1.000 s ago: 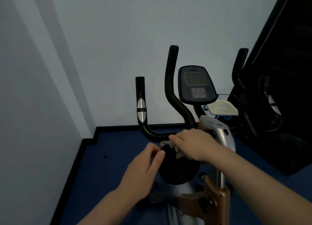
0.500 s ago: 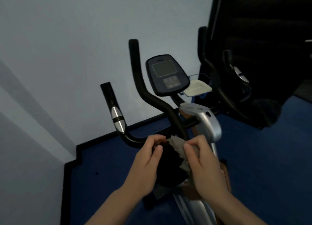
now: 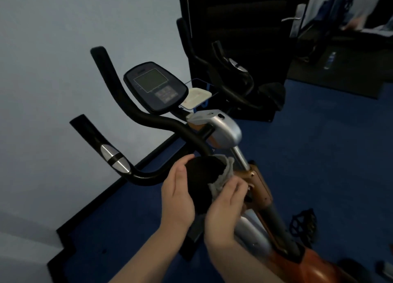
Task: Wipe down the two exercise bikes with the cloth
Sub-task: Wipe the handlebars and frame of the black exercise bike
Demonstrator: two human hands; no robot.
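Your right hand (image 3: 225, 206) is pinching the grey cloth (image 3: 221, 177) against the black pad (image 3: 203, 181) below the handlebar (image 3: 148, 121); your left hand (image 3: 177, 195) is cupping the pad, fingers straight.

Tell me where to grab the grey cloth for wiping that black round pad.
Probably take the cloth by its bunched lower end, coming from the right, where the right hand already pinches it. The rest drapes flat along the black pad's right edge; the left hand cups the other side.
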